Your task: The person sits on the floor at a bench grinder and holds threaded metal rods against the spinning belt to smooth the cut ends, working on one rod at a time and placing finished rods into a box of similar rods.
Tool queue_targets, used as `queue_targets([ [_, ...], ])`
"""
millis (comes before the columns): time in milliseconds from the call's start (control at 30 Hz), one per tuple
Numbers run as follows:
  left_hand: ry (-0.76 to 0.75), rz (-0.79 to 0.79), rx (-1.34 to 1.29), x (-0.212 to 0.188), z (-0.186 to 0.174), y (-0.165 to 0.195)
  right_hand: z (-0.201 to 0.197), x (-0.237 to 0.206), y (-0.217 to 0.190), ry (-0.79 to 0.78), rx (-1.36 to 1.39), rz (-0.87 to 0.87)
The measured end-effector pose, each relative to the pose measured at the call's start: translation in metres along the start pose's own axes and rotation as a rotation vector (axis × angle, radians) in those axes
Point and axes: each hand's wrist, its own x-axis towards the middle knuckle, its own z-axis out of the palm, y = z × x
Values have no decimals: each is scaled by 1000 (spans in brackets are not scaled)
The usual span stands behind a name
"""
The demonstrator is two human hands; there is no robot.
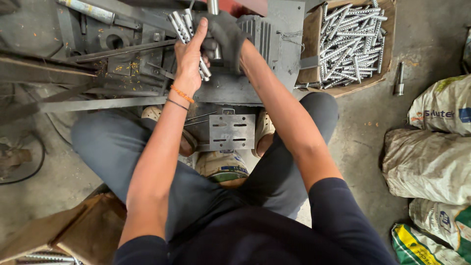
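Left hand (189,59), bare, fingers closed around a bundle of slotted metal pins (189,37) held just above the press bed (223,88). Right hand (223,34), gloved, wrapped around the upright lever (213,10). Risk: bare fingers sit close to the lever; a pull could pinch them. Loose bundle may spill. Box of pins (351,41) at right.

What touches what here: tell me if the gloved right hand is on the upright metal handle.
Touching. The head view shows the gloved right hand wrapped around the upright metal handle, its fingers closed with no gap.
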Motion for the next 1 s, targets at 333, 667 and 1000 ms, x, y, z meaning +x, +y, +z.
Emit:
queue_targets([
  [333,114,39,36,42,24,-1,-36,36,-1,-99,346,46],
  [667,120,41,3,43,29,-5,-40,28,-4,-26,285,13],
  [1000,94,-24,-37,-11,28,2,-10,-12,-3,104,345,48],
])
